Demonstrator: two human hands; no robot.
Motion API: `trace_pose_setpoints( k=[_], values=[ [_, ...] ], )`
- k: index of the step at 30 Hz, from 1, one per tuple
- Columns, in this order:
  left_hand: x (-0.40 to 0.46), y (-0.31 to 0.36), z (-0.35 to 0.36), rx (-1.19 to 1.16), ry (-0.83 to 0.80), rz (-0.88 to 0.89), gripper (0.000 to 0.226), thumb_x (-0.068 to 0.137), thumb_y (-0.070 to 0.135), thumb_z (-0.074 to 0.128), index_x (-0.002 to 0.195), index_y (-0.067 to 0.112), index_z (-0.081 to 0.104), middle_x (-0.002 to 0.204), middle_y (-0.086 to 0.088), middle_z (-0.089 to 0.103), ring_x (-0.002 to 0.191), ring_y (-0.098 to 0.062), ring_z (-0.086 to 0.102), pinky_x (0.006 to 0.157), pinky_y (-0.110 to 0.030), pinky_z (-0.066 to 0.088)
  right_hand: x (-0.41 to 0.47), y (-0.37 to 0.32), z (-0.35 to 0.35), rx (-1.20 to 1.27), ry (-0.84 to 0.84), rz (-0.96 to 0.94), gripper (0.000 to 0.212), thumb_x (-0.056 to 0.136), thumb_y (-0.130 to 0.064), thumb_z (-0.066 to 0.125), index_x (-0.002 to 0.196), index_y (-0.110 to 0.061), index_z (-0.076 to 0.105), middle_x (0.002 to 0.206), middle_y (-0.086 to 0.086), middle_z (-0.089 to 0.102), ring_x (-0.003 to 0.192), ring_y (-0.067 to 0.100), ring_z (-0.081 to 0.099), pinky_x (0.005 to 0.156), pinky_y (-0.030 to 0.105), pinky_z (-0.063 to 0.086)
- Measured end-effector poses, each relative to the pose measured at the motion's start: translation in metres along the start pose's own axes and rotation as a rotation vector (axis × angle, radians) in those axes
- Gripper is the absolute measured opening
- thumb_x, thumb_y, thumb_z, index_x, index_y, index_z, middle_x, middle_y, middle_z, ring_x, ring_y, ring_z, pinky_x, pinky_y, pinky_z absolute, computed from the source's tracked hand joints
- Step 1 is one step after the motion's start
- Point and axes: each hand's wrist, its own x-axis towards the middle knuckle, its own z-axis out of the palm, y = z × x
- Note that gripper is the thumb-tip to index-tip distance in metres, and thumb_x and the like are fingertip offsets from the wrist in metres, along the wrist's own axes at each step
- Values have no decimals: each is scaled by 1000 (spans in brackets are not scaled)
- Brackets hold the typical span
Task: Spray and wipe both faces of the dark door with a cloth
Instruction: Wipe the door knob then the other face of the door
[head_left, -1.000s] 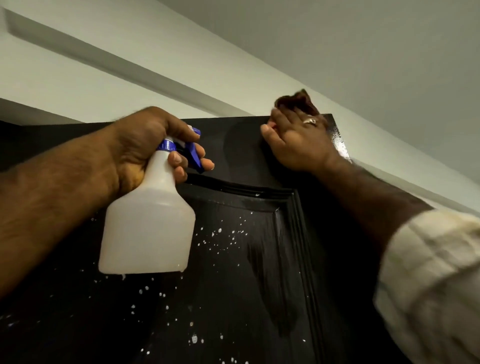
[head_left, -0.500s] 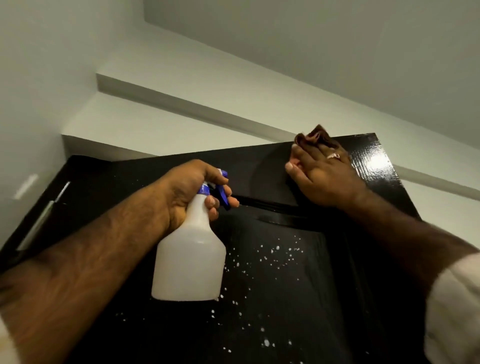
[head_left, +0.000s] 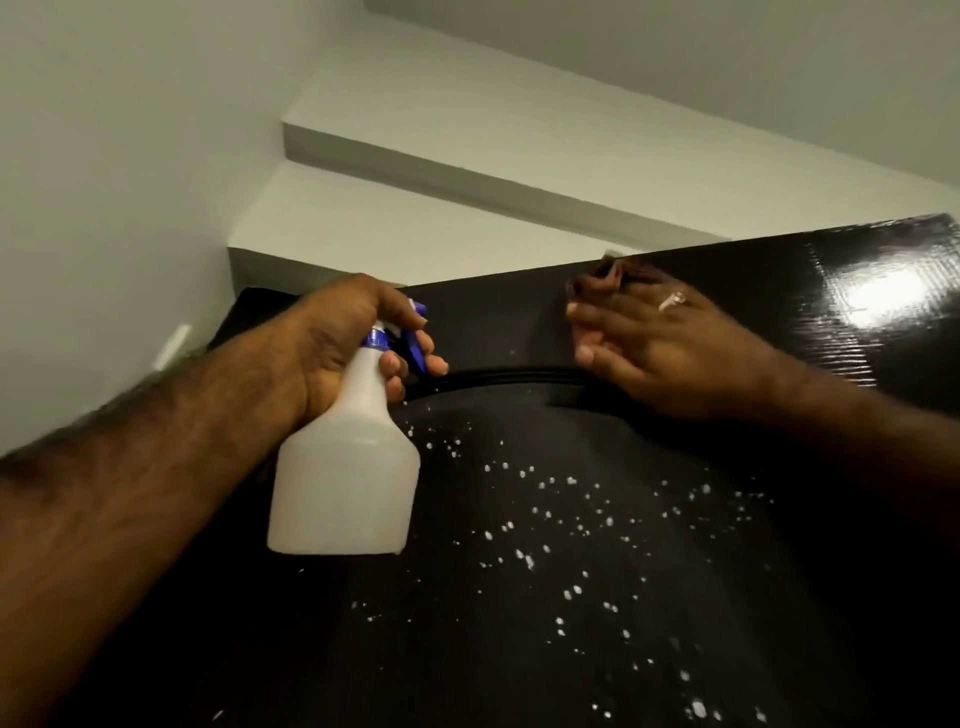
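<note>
Head view, left hand: My left hand (head_left: 332, 348) is up near the top of the door. My fingers are curled tight round the neck of the spray bottle, and I am holding it up.
Head view, spray bottle: The spray bottle (head_left: 345, 478) is white and you can half see through it. It has a blue trigger (head_left: 413, 345) at the top. My pointer finger lies over the trigger. The fat part of the bottle hangs below my hand, in front of the door.
Head view, right hand: My right hand (head_left: 660, 353) lies flat on the door near its top edge. My fingers (head_left: 597, 312) are straight and point to the left. A ring (head_left: 670, 301) is on one finger.
Head view, cloth: The cloth (head_left: 605, 278) is dark brown. It is under my fingertips and a bunched bit sticks up past them at the top edge of the door. My straight fingers press it on the door.
Head view, door: The dark door (head_left: 571, 649) is black and shiny and fills the low part of the view. A bright light spot shines on its top right corner.
Head view, spray drops: Lots of little white drops (head_left: 545, 519) dot the door below my right hand and to the right of the bottle.
Head view, wall: A pale wall (head_left: 104, 156) and pale ceiling steps (head_left: 441, 171) are above the door.
</note>
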Motion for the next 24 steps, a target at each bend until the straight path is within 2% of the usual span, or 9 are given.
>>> trace_pose_setpoints(
  k=[2, 4, 9, 12, 14, 17, 20, 22, 24],
  values=[
    [4, -4, -7, 38, 28, -16, 17, 93, 17, 61, 106, 7, 68, 97, -22, 79, 38, -8, 46, 38, -21, 47, 42, -7, 2, 3, 42, 181, 87, 98, -75, 6, 170, -31, 25, 179, -2, 17, 166, 18, 5, 134, 45, -3],
    [8, -8, -15, 58, 65, -32, 17, 92, 17, 61, 101, 5, 68, 97, -22, 79, 39, -8, 46, 38, -21, 46, 84, -47, 14, 38, 39, 213, 83, 102, -72, 10, 170, -27, 25, 179, 2, 18, 166, 26, 8, 133, 52, 0],
    [9, -26, -42, 97, 163, -76, 23, 88, 17, 62, 103, 3, 72, 94, -19, 77, 41, -11, 50, 40, -22, 46, 106, -160, 45, 82, -101, -166, 69, 111, -63, 22, 171, -30, 17, 180, 2, 11, 167, 26, 3, 133, 54, -2],
    [0, -33, -63, 109, 222, -111, 27, 87, 16, 64, 108, 3, 73, 98, -19, 80, 41, -11, 51, 41, -23, 46, 81, -149, 40, 154, -235, -328, 66, 109, -68, 27, 168, -38, 25, 177, -8, 22, 166, 21, 9, 134, 52, 4],
    [-7, -34, -77, 111, 222, -138, 26, 87, 15, 63, 107, 3, 73, 99, -21, 80, 39, -10, 50, 41, -23, 46, 71, -118, 32, 143, -211, -356, 71, 104, -78, 20, 166, -43, 29, 174, -15, 28, 164, 15, 13, 134, 51, 6],
    [-13, -35, -90, 115, 225, -163, 22, 87, 13, 63, 104, 3, 71, 96, -21, 80, 38, -9, 49, 39, -23, 46, 89, -75, 29, -10, -69, -163, 91, 93, -85, 0, 170, -39, 18, 178, -10, 16, 166, 16, 5, 135, 50, 2],
    [-15, -34, -99, 136, 247, -157, 20, 86, 12, 62, 102, 3, 71, 95, -21, 80, 39, -9, 50, 41, -23, 47, 136, -95, 32, -22, -27, 80, 85, 101, -77, 4, 172, -31, 12, 181, -2, 7, 167, 22, -1, 134, 52, -3],
    [-17, -37, -109, 154, 272, -151, 21, 86, 11, 62, 102, 3, 71, 93, -21, 80, 40, -10, 50, 42, -24, 47, 172, -138, 39, 9, -25, 100, 78, 108, -70, 12, 172, -27, 12, 181, 2, 6, 167, 25, 0, 133, 53, -2],
    [-19, -45, -118, 160, 304, -148, 23, 85, 10, 62, 104, 2, 71, 92, -20, 80, 40, -11, 51, 44, -25, 48, 192, -188, 49, 27, -51, 5, 76, 109, -68, 16, 172, -25, 13, 181, 4, 5, 167, 27, -1, 133, 54, -4]
  ],
)
